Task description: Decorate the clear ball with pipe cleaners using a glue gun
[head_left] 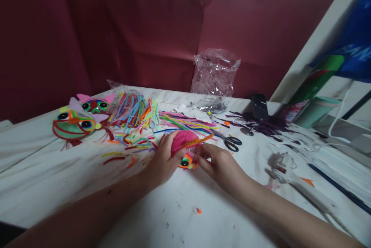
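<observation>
My left hand (163,160) is curled around a pink pipe-cleaner ball (183,141) that rests on the white table (58,170). Under the ball shows a small orange and green face piece with a black eye (187,162). My right hand (218,162) pinches at the ball's right side, where an orange pipe cleaner (203,139) sticks out. Both hands have their fingers closed on the pink craft.
Loose coloured pipe cleaners (136,113) lie behind the hands. Two finished craft faces (74,124) sit at the left. Black scissors (232,142), a clear plastic bag (215,72), a dark phone (259,106), purple scraps (261,124) and a glue gun (282,165) lie to the right.
</observation>
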Demonstrator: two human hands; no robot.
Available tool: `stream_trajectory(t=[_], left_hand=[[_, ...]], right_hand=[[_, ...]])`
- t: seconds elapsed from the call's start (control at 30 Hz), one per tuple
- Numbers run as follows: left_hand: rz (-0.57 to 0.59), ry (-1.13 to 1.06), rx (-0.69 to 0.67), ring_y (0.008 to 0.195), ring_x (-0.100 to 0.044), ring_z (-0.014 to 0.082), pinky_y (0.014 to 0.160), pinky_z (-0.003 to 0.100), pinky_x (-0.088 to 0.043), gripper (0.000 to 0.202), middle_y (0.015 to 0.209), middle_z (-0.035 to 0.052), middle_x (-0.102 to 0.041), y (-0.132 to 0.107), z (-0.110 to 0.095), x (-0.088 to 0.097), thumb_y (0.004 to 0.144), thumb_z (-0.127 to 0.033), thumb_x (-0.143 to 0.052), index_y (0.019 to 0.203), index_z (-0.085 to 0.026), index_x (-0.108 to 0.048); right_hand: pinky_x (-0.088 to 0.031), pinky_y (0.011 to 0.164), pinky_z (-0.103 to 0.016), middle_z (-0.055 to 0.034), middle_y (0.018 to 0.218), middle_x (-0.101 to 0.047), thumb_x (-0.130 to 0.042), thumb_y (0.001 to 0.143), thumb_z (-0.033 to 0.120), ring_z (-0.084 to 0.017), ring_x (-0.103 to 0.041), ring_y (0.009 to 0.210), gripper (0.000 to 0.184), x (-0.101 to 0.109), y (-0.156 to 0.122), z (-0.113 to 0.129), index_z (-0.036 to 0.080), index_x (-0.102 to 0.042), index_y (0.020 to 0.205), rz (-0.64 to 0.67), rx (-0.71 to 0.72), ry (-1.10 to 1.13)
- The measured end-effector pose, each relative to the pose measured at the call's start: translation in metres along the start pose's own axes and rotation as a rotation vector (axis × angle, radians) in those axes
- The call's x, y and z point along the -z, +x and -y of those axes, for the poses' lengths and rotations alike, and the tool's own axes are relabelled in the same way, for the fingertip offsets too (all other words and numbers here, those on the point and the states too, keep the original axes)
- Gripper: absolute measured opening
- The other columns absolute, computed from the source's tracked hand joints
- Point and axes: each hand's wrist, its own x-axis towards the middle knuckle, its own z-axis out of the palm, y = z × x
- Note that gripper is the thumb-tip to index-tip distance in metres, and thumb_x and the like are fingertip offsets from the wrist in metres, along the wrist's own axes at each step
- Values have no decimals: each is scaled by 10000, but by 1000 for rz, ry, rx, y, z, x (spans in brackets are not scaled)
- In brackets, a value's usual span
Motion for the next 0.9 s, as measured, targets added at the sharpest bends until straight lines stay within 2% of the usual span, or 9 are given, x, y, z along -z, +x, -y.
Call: stream_trajectory(t=[0.2,0.4,0.67,0.9], left_hand=[[24,25,89,1306,-418,305,1090,468,-335,735,1383,139,-476,-1,-9,-3,688,-216,-681,1368,-187,-405],[31,66,87,1299,-416,304,1092,463,-333,744,1361,149,-478,-2,-16,-3,668,-217,-667,1361,-156,-405],[33,68,60,1291,-426,310,1084,473,-341,727,1353,149,-491,-2,-15,-2,676,-207,-675,1352,-161,-412],[30,-9,-18,1303,-432,306,1091,476,-328,537,1370,145,-506,-2,-4,-1,851,-361,-581,1341,-193,-441]], right_hand=[[-412,516,-238,1,621,-622,-522,819,144,-139,-548,524,142,2,1,0,206,-524,691,-19,17,8],[-433,544,-247,-22,670,-635,-489,834,165,-150,-571,567,131,3,2,0,204,-523,713,-42,57,14],[-410,524,-236,-15,640,-611,-478,835,162,-137,-543,535,151,1,0,-1,205,-504,693,-73,108,-41],[-433,533,-248,-17,649,-625,-478,826,151,-146,-560,548,149,1,-2,1,210,-503,692,-60,70,-30]])
